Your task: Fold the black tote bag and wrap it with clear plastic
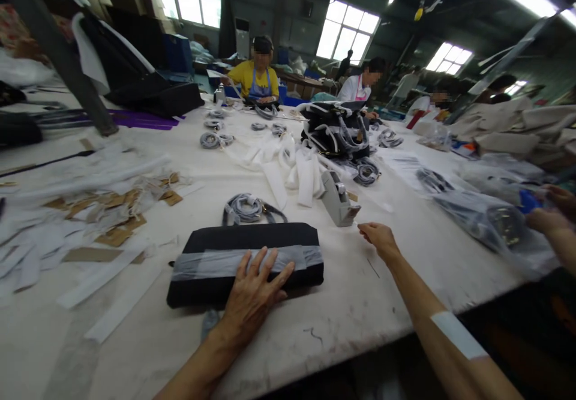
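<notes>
My left hand [258, 286] lies flat with fingers spread on a folded black bag [252, 235], pressing on the pale translucent wrap [193, 265] that runs along it. Beyond the bag's far edge sits a coiled strap [246, 207] in clear wrapping. To the right, a grey tape dispenser [336, 203] stands on the table. My right hand [379, 238] is pinched shut just off its cutting end, where a thin pale bit of tape shows at the fingertips. A pale patch [459, 334] is stuck on my right forearm.
Cardboard and paper scraps [112, 220] cover the left of the table [360, 316]. White foam strips [292, 169], wrapped straps and a stack of black bags [335, 130] lie farther back. At right, another person's hands [551, 214] hold something blue by a plastic-bagged item [490, 220]. Other people sit across the table.
</notes>
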`<action>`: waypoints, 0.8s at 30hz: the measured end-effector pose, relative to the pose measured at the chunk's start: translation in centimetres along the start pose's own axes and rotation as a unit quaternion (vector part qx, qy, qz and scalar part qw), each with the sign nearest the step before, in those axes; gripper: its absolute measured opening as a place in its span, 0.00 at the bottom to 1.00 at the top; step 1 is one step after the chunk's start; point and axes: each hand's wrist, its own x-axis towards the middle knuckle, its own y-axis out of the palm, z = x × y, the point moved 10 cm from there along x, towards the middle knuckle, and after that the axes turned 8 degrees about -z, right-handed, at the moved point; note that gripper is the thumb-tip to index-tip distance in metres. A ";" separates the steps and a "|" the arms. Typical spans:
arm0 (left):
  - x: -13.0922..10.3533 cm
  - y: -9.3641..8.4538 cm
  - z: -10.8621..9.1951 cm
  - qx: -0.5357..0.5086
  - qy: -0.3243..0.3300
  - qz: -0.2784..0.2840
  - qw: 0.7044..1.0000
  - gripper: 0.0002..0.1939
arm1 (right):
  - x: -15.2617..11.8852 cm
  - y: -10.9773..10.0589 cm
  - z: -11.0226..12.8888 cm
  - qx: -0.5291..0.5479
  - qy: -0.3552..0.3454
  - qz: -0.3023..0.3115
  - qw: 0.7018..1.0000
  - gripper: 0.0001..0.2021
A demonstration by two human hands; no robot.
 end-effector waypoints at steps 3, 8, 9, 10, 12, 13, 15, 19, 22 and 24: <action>0.0 0.2 0.0 0.001 0.000 0.009 1.000 0.31 | -3.4 2.0 3.3 0.044 -0.017 0.091 0.995 0.11; -0.1 0.1 -0.2 0.002 0.007 0.012 1.000 0.32 | -11.7 8.8 11.1 0.049 -0.102 0.300 0.947 0.11; -0.1 0.1 -0.2 0.001 0.007 0.011 1.000 0.32 | -12.8 9.9 11.9 0.015 -0.120 0.316 0.941 0.10; -0.1 0.0 -0.2 0.000 0.006 0.010 1.000 0.32 | -13.4 10.9 12.4 -0.024 -0.138 0.318 0.938 0.09; -0.1 0.0 -0.2 -0.006 0.004 0.011 1.000 0.31 | -13.8 12.2 12.9 -0.096 -0.176 0.301 0.932 0.07; -0.1 0.1 -0.2 -0.011 0.002 0.014 1.000 0.31 | -13.7 12.5 13.1 -0.121 -0.192 0.288 0.930 0.05; -0.2 0.2 -0.1 -0.018 0.001 0.017 1.000 0.31 | -13.3 12.8 13.3 -0.147 -0.211 0.274 0.927 0.04; -0.2 0.2 -0.2 -0.020 0.004 0.014 1.000 0.30 | -12.3 12.4 13.5 -0.190 -0.234 0.245 0.921 0.10; -0.2 0.3 -0.1 -0.020 0.001 0.018 1.000 0.30 | -11.1 11.8 13.4 -0.244 -0.254 0.211 0.912 0.25; -0.2 0.3 -0.1 -0.019 0.000 0.019 1.000 0.30 | -10.3 11.7 12.8 -0.270 -0.269 0.214 0.899 0.29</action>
